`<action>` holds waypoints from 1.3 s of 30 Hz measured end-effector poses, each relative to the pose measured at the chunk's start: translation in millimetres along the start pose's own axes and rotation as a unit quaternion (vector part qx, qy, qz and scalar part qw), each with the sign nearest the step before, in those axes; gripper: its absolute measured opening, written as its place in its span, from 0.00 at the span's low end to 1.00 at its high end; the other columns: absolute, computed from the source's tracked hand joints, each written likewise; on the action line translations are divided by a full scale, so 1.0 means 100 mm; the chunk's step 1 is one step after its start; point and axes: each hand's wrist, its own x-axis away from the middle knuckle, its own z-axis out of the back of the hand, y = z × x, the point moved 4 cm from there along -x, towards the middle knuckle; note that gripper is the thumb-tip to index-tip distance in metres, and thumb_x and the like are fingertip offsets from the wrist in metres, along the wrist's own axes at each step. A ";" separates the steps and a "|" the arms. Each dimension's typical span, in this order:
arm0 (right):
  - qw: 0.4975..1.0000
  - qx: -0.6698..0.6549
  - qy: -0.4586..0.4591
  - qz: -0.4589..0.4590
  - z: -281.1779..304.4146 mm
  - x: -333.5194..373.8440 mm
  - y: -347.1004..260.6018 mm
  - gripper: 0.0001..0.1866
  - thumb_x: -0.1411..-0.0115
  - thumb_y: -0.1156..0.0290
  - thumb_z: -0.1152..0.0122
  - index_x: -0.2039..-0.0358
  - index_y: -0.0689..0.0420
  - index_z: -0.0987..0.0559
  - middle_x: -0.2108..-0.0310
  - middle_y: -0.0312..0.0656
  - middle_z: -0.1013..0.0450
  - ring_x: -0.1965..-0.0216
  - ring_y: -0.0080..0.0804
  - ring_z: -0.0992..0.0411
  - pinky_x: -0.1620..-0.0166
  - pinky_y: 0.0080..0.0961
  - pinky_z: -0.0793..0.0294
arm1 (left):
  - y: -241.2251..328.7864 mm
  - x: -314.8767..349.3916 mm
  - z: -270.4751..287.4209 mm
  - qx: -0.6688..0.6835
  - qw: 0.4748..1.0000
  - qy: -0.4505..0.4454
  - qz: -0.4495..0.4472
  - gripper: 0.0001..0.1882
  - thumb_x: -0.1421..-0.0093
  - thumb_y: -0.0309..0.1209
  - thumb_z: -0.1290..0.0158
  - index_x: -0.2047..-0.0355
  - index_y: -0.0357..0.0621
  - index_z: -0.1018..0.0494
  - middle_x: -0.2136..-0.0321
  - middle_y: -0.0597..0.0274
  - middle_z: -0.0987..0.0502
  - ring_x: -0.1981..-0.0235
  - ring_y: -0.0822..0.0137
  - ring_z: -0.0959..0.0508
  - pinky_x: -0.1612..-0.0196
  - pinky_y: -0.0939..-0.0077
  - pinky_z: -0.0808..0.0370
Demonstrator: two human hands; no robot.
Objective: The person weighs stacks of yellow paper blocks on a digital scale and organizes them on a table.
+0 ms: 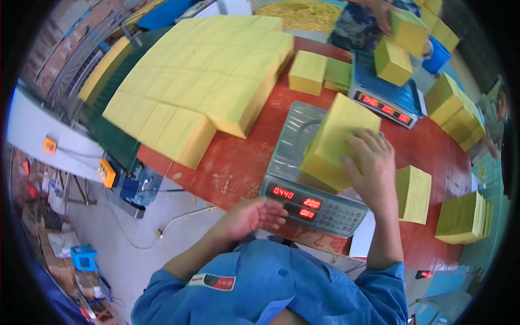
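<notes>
You are looking down at a red table (238, 168) with a scale (281, 162) at its near edge, just in front of you. The yellow block (330, 135) in hand is over the right part of this scale's pan, set at a slant; whether it rests fully on the pan you cannot tell from here.

Your right hand (374, 162) lies against the block's right part, fingers bent over its upper face and thumb set apart; how firmly it grips cannot be told. Your left hand (249, 218) is bare and loosely open, palm turned inward, fingers close together, near the left end of the scale's lit red display (306, 205). Whether its fingertips touch the scale is unclear.

To the left, a broad array (200, 70) of yellow blocks fills that side of the table, a green belt (105, 132) beyond it. Past your scale, toward the right, stands a second scale (387, 108) carrying a yellow brick (392, 62); a co-worker's hand (381, 15) touches another brick (410, 32) just above. Near that scale's left side sit a taller stack (307, 73) and a lower stack (338, 75). Just right of your right forearm stands a yellow bundle (414, 195).
</notes>
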 end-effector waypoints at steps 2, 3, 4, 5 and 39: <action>0.999 0.017 0.050 -0.011 0.06 -0.04 -0.20 0.18 0.51 0.73 0.36 0.57 0.59 0.22 0.50 0.50 0.28 0.46 0.51 0.32 0.42 0.47 0.38 | 0.38 0.17 0.34 -0.125 0.985 0.098 -0.070 0.24 0.31 0.43 0.61 0.51 0.33 0.28 0.54 0.47 0.23 0.54 0.57 0.22 0.49 0.64 0.26; 0.999 0.018 0.049 -0.006 0.02 -0.08 -0.35 0.18 0.51 0.73 0.36 0.57 0.59 0.22 0.50 0.50 0.28 0.46 0.51 0.32 0.42 0.47 0.38 | 0.65 0.26 0.47 -0.170 0.966 0.158 -0.117 0.21 0.32 0.41 0.59 0.55 0.34 0.26 0.58 0.49 0.21 0.57 0.60 0.20 0.52 0.67 0.24; 0.997 -0.053 0.051 0.016 -0.01 -0.10 -0.54 0.19 0.52 0.75 0.35 0.56 0.60 0.22 0.50 0.50 0.28 0.46 0.50 0.31 0.43 0.46 0.36 | 0.96 0.33 0.59 -0.261 0.923 0.199 -0.199 0.20 0.32 0.41 0.58 0.57 0.35 0.25 0.60 0.51 0.21 0.59 0.62 0.20 0.55 0.69 0.25; 0.991 -0.120 0.051 0.034 -0.04 -0.09 -0.74 0.21 0.53 0.77 0.35 0.56 0.60 0.22 0.50 0.50 0.28 0.46 0.49 0.31 0.43 0.44 0.34 | 1.27 0.35 0.67 -0.347 0.866 0.232 -0.275 0.19 0.32 0.40 0.57 0.59 0.36 0.24 0.63 0.54 0.20 0.61 0.63 0.20 0.57 0.71 0.25; 0.945 -0.282 -0.158 0.042 -1.93 -0.54 -1.97 0.27 0.45 0.60 0.39 0.48 0.62 0.27 0.52 0.55 0.27 0.49 0.51 0.29 0.48 0.38 0.29 | 1.30 0.91 0.54 -0.875 0.410 -0.061 -0.249 0.47 0.56 0.46 0.37 0.40 0.32 0.40 0.39 0.42 0.40 0.37 0.48 0.41 0.31 0.52 0.51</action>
